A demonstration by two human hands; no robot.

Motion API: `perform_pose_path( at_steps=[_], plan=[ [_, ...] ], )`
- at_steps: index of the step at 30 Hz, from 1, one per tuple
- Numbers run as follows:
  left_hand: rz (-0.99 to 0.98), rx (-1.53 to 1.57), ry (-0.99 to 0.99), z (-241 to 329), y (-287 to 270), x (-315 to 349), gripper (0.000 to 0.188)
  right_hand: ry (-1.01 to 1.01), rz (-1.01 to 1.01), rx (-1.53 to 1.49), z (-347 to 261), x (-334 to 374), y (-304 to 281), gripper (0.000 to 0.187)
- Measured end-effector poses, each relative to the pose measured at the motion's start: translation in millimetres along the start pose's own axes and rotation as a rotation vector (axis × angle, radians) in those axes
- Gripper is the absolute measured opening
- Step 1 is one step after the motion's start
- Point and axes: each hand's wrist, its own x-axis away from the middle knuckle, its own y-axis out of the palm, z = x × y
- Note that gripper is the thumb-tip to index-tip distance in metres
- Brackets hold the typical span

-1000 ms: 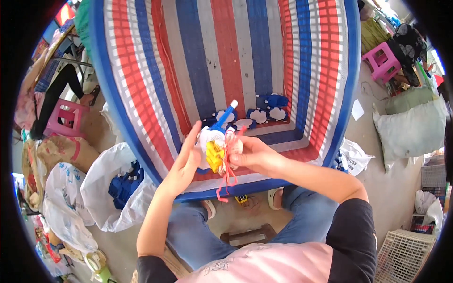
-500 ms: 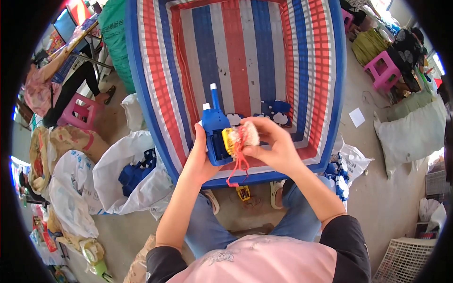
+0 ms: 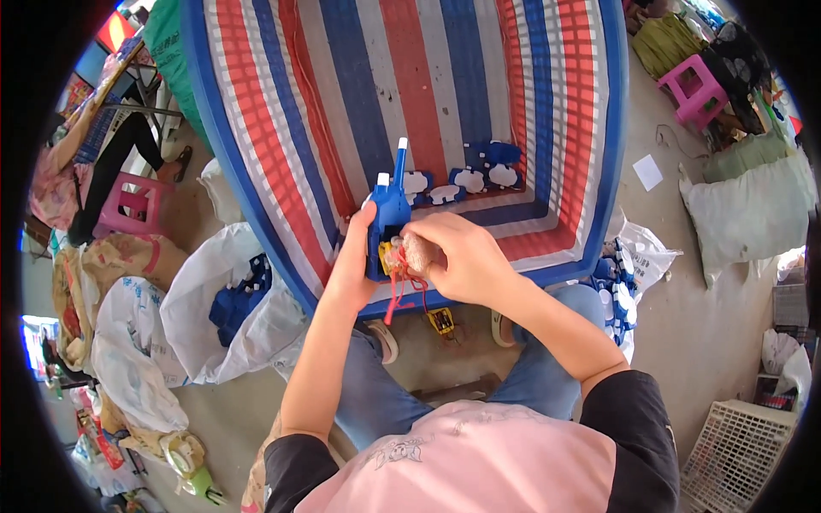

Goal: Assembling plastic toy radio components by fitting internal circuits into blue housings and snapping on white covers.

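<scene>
My left hand (image 3: 356,261) is closed around a blue plastic toy walkie-talkie (image 3: 392,207) with white tips and an upright antenna. The walkie-talkie's open hollow side faces me. My right hand (image 3: 469,256) grips a rounded, rough beige piece (image 3: 417,254) with its fingertips. Against that piece sits a small yellow part (image 3: 385,256), pressed at the casing's opening. Red wires (image 3: 397,299) dangle below both hands. Exactly how the yellow part sits in the casing is partly hidden by my right fingers.
A large blue-rimmed bin (image 3: 590,256) lined with striped sheet stands before me, with several blue-and-white pieces (image 3: 469,179) inside. A white sack (image 3: 184,316) of blue parts is at left, another bag (image 3: 646,265) at right. A yellow wired part (image 3: 440,321) is between my feet.
My right hand has moved left and turned over, bringing the beige piece and yellow part onto the casing. The view has shifted, showing more pieces in the bin.
</scene>
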Motion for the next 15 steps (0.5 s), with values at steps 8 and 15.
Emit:
perform_pose_path(
  at_steps=[8, 15],
  plan=[
    [0.09, -0.005, 0.011, -16, 8, -2, 0.049, 0.006, 0.048, 0.056, 5, 4, 3, 0.029],
    [0.193, 0.224, 0.155, -29, 14, -20, 0.05, -0.032, 0.196, 0.152, 16, -7, 14, 0.034]
  ],
)
